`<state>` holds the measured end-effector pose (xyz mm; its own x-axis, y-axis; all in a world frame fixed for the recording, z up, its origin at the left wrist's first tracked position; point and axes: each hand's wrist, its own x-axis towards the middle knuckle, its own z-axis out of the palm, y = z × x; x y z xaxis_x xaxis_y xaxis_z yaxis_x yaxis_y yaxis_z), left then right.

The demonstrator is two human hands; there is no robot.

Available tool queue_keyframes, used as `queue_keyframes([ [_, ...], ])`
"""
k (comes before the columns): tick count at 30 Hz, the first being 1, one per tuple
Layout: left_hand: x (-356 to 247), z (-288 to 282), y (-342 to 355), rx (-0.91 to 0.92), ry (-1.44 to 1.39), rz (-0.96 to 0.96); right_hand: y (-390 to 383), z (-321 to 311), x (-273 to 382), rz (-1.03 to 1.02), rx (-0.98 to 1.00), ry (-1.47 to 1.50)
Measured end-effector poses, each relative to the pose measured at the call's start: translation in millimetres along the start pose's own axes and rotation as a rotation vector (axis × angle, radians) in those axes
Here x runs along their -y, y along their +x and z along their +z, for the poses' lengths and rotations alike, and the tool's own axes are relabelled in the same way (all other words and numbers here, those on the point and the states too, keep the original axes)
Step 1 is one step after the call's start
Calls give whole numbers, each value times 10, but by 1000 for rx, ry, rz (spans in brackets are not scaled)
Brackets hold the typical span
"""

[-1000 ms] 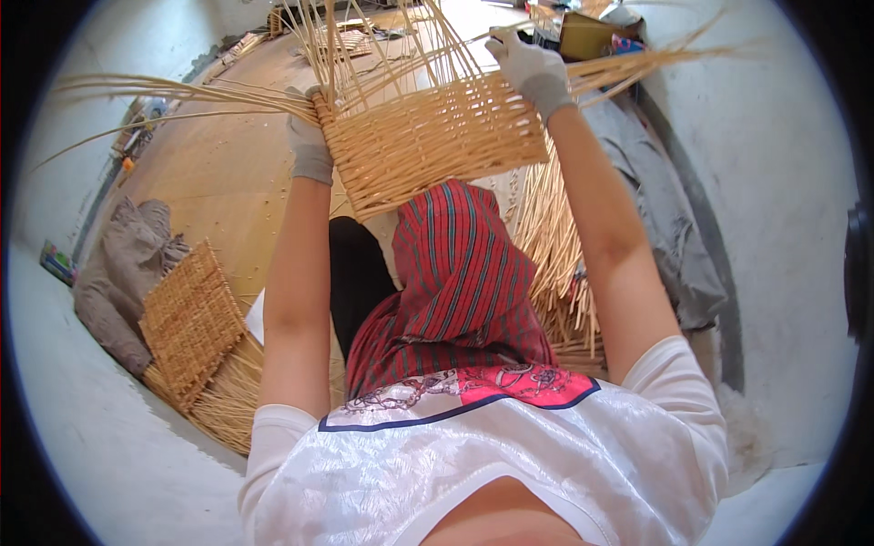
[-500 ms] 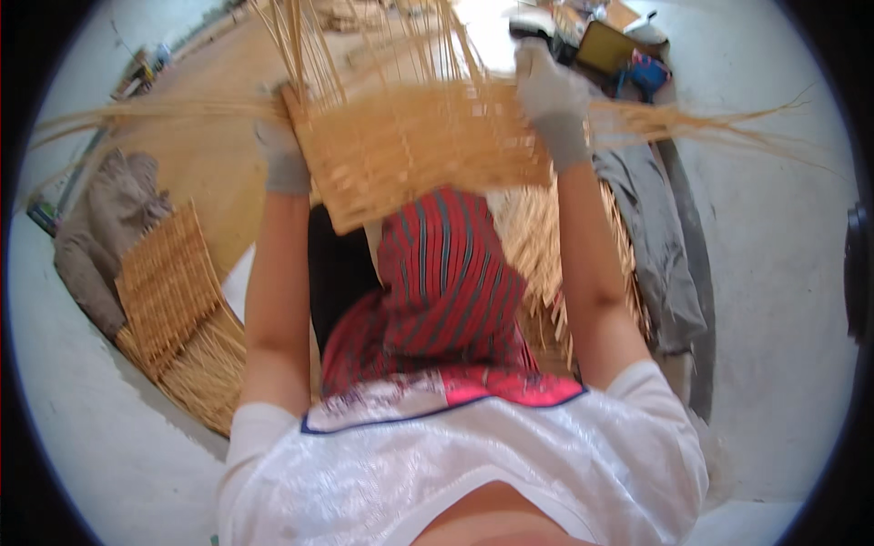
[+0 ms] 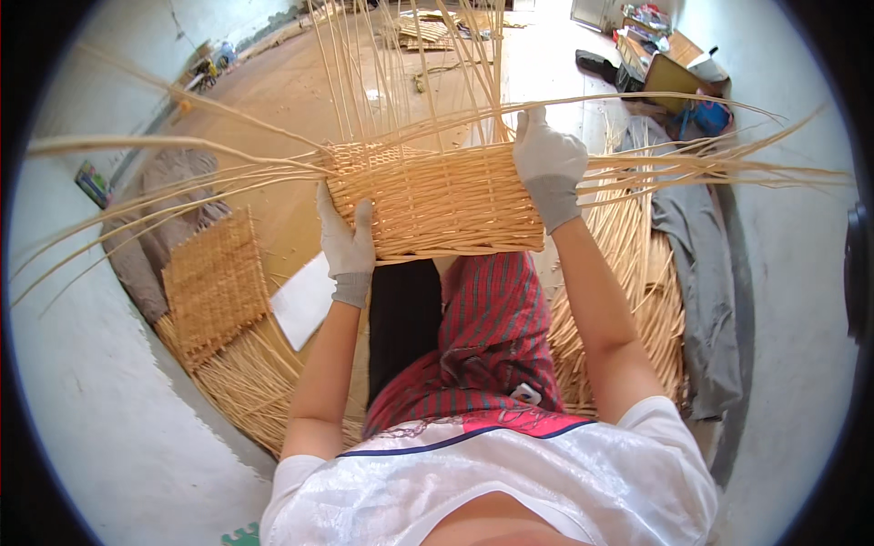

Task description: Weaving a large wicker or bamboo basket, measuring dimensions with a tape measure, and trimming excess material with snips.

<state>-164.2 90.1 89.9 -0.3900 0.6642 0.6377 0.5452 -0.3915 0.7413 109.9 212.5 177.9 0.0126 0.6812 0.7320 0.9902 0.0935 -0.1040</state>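
A partly woven wicker basket (image 3: 455, 205) is held up before me, its near woven wall facing me. Long loose willow rods stand up from its far side and stick out to the left and right. In a white-grey work glove, my left hand (image 3: 346, 241) grips the lower left corner, thumb on the near wall and fingers along the left edge. My right hand (image 3: 551, 168), gloved the same way, is closed on the upper right corner, where the rods come out. The basket's underside and most of its inside are hidden.
On the left, a flat woven panel (image 3: 216, 282) lies on a pile of rods (image 3: 246, 382), near a white sheet (image 3: 300, 300). A rod bundle (image 3: 628, 300) and grey cloth (image 3: 696, 300) lie to my right. Woven pieces (image 3: 426, 35) rest on the far floor; boxes (image 3: 678, 77) stand far right.
The basket has turned so that its near wall now faces me squarely, and sits lower and a little to the right. My left hand has moved down to its lower left corner.
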Motion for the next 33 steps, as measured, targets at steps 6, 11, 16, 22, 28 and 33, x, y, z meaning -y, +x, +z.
queue_keyframes([
  [6, 101, 336, -102, -22, 148, 3, -301, -68, -233, -19, 82, 89],
  [11, -393, 493, -278, 183, 516, 348, -661, -226, -319, -313, -34, 266],
  [16, -633, 914, -368, 549, 728, 574, -763, -173, -185, -463, 363, 344],
  [22, -425, 1047, -370, 519, 717, 501, -704, -85, -9, -464, 342, 252],
  [28, -591, 736, -287, 497, 554, 593, -613, -179, -45, -494, 301, 205],
  [33, -599, 607, 125, 181, 559, 356, -396, -265, 37, -435, 156, 268],
])
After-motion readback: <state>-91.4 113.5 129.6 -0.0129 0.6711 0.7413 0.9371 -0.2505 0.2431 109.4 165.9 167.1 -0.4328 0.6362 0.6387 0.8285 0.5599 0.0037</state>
